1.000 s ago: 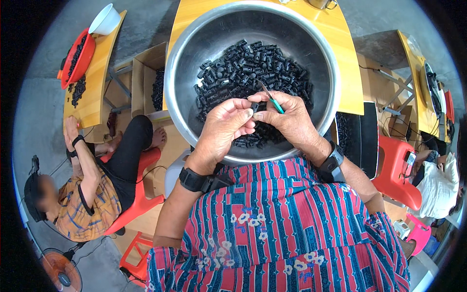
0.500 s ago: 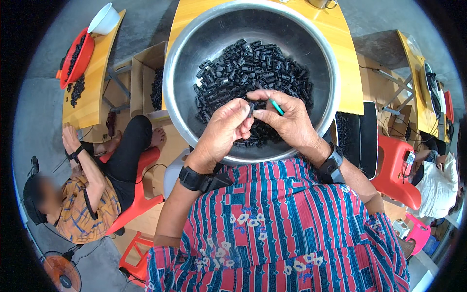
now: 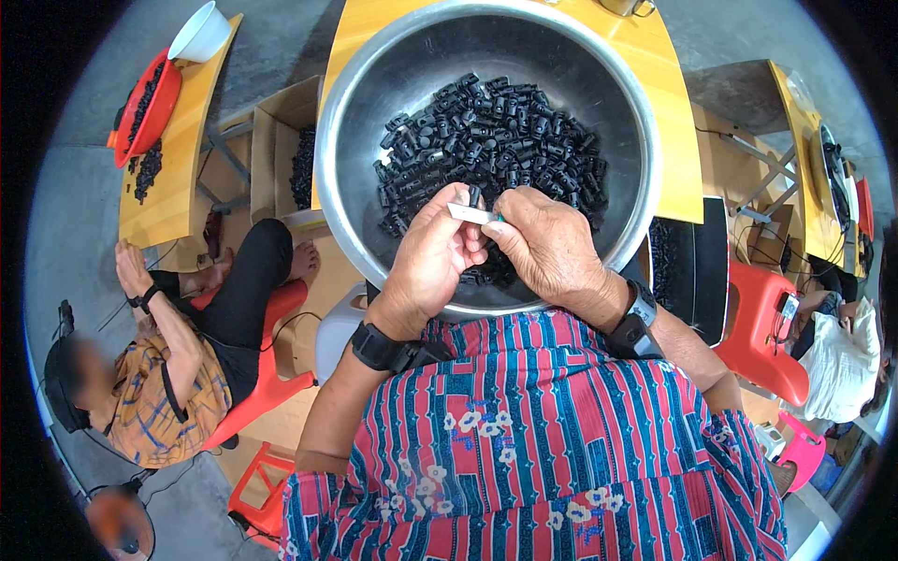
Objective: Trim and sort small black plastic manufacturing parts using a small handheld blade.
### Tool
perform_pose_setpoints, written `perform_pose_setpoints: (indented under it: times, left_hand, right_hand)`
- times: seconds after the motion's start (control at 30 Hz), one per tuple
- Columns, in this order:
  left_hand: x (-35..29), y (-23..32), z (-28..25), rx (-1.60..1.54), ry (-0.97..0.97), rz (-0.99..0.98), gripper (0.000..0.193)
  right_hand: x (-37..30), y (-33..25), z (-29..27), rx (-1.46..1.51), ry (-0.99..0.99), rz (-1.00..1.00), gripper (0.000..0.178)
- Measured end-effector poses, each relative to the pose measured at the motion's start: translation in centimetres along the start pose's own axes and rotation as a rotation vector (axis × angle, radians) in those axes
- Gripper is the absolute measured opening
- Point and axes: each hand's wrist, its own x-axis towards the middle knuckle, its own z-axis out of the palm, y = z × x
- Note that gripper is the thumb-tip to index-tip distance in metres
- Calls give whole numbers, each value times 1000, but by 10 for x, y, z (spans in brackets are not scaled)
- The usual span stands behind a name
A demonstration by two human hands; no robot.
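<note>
A large steel bowl (image 3: 351, 103) holds a heap of small black cylindrical plastic parts (image 3: 496, 140). Above the heap's near side, my left hand (image 3: 426, 257) pinches one small black plastic part (image 3: 475, 196) between thumb and fingers. My right hand (image 3: 557, 245) is closed round a small knife (image 3: 470, 214); a bit of its green handle shows at the thumb, the rest being hidden in the fingers. Its flat, pale blade points left, across the black part and up against my left fingertips. Whether the edge is cutting into the part I cannot tell.
The bowl stands on a yellow wooden table (image 3: 675, 122). To the left, a person sits on a red stool (image 3: 281, 374) beside another table with a red basin (image 3: 159, 112) of black parts. A cardboard box (image 3: 271, 168) lies between. Another red stool (image 3: 762, 327) stands right.
My right hand has turned over, so the knife's pale blade now lies across the black part and its green handle is mostly covered. My left hand keeps its pinch.
</note>
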Motion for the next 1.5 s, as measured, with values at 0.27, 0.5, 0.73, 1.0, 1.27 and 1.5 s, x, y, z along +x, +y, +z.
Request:
perform_pose_setpoints:
  times: [0.27, 0.5, 0.73, 1.0, 1.27, 1.5]
  left_hand:
    - [-3, -1, 10, 64, 87, 11, 9]
    - [-5, -2, 10, 20, 58, -15, 12]
    - [-6, -1, 12, 17, 64, -26, 14]
    - [-5, -2, 10, 12, 27, -10, 13]
    - [-5, -4, 19, -18, 113, -3, 14]
    - [-4, -3, 9, -10, -40, 20, 20]
  right_hand:
    - [1, -1, 1, 21, 14, 4, 23]
    - [0, 2, 2, 15, 8, 30, 22]
    - [0, 2, 2, 17, 12, 26, 22]
    - [0, 1, 1, 19, -1, 36, 23]
    - [2, 4, 4, 30, 33, 27, 22]
    - [2, 15, 3, 322, 185, 193, 23]
